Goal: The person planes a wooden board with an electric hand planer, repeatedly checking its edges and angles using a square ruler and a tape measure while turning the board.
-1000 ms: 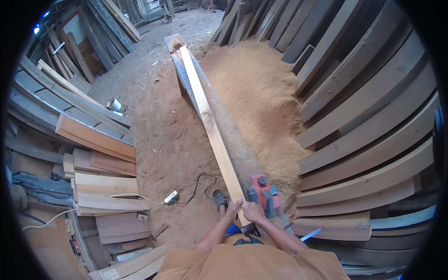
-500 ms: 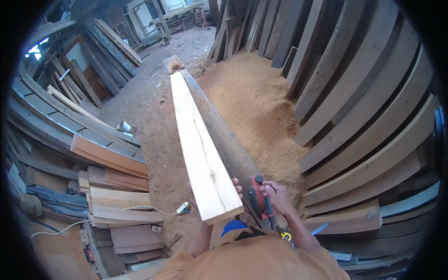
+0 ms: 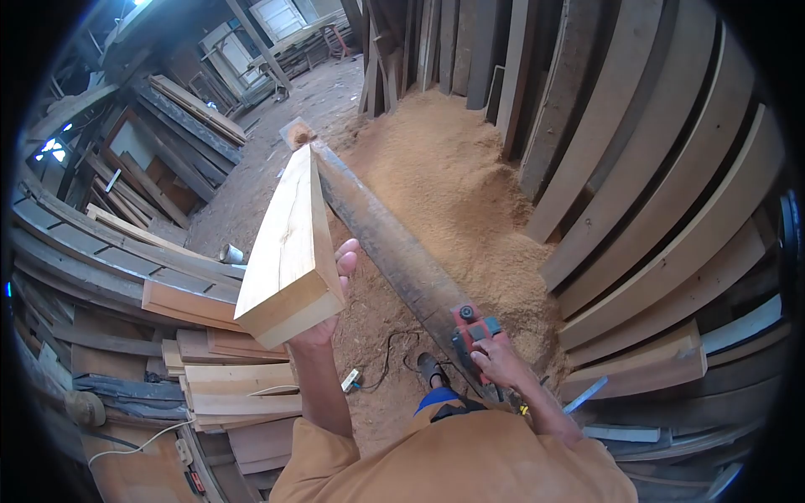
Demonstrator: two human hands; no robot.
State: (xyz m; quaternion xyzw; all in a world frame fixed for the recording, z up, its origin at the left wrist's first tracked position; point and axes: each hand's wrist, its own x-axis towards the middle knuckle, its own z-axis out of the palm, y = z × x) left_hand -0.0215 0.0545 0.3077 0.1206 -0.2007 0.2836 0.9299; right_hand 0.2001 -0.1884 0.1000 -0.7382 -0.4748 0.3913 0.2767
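Observation:
My left hand (image 3: 347, 257) holds the near end of a long, pale timber board (image 3: 289, 222) from beneath, its fingers curling up along the right side. The board is tilted, with a side face showing, and a dark crack runs along its top. Its far end is at the far end of a narrow, worn bench plank (image 3: 394, 243). At the near end of that plank sits a red electric planer (image 3: 466, 323). My right hand (image 3: 501, 359) is closed on the planer's handle; part of the grip is hidden by the hand.
Sawdust (image 3: 444, 168) is heaped right of the bench plank. Tall boards (image 3: 654, 168) lean along the right side. Stacked planks (image 3: 239, 390) lie at left. A white power socket (image 3: 350, 381) and dark cord (image 3: 388, 352) lie on the ground near my foot (image 3: 431, 369).
The board's near end has swung left off the bench line and tilted, baring its side. My right hand has moved onto the planer's handle from beside it. The view has shifted slightly.

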